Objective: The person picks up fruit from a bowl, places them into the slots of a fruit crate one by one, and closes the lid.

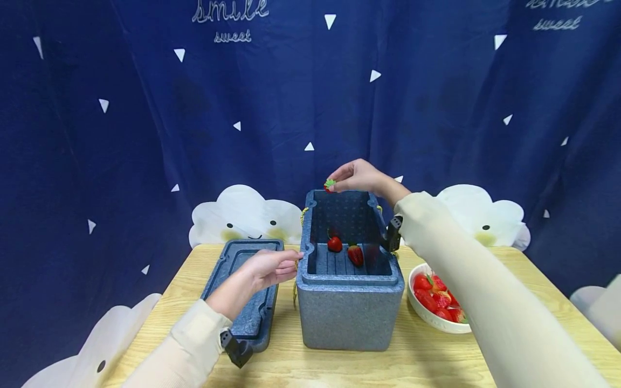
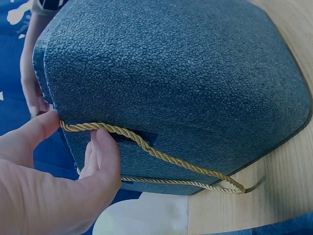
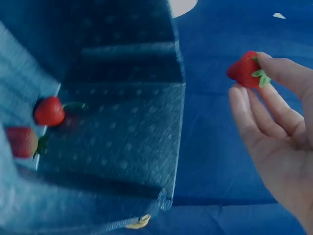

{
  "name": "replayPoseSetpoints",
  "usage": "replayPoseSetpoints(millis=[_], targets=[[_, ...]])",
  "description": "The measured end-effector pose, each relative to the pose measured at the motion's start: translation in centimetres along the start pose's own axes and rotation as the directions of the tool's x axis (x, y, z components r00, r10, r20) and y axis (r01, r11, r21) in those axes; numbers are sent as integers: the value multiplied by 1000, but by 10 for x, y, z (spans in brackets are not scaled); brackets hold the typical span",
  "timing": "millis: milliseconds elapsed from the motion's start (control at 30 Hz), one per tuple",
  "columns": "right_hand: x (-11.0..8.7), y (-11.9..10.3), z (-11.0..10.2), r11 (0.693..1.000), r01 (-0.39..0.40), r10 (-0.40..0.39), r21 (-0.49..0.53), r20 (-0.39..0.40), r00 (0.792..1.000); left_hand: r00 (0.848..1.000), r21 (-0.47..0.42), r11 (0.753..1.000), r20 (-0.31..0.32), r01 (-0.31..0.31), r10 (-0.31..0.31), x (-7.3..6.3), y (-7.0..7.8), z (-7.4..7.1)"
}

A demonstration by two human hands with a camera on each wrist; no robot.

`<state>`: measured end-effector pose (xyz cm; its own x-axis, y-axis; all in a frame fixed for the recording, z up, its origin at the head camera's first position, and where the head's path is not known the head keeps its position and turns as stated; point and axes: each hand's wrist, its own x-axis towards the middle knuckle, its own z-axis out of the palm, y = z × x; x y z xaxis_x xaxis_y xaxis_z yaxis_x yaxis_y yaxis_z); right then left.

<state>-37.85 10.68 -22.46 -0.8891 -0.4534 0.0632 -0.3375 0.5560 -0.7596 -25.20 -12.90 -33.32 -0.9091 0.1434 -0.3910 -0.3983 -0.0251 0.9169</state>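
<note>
My right hand pinches a red strawberry with green leaves between thumb and fingertips, above the far end of an uncovered blue-grey foam box. Two more strawberries lie on the box floor: a round one to the left and a longer one to the right. My left hand rests against the left side of the box, one fingertip right at the rim. A twisted gold cord runs down that side, past the left fingers.
The matching foam lid lies on the wooden table left of the box. To the right stands a white bowl of several strawberries, partly behind my right sleeve. A blue curtain hangs behind, with cloud shapes at the table edge.
</note>
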Motion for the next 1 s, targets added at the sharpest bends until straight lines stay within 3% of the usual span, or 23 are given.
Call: replayPoseSetpoints(millis=[233, 467, 667, 1000], targets=[[5, 3, 7, 980, -33, 49, -195, 79, 996, 1000, -2, 1000, 3, -1, 1, 1, 0, 0], [7, 3, 16, 924, -54, 87, -377, 71, 994, 1000, -4, 1000, 8, -2, 2, 0, 1, 1], [5, -2, 16, 924, -117, 105, -365, -53, 993, 1000, 7, 1000, 6, -12, 12, 0, 1, 0], [-10, 1, 3, 946, -82, 69, -315, -54, 996, 1000, -17, 1000, -13, 0, -1, 2, -1, 0]])
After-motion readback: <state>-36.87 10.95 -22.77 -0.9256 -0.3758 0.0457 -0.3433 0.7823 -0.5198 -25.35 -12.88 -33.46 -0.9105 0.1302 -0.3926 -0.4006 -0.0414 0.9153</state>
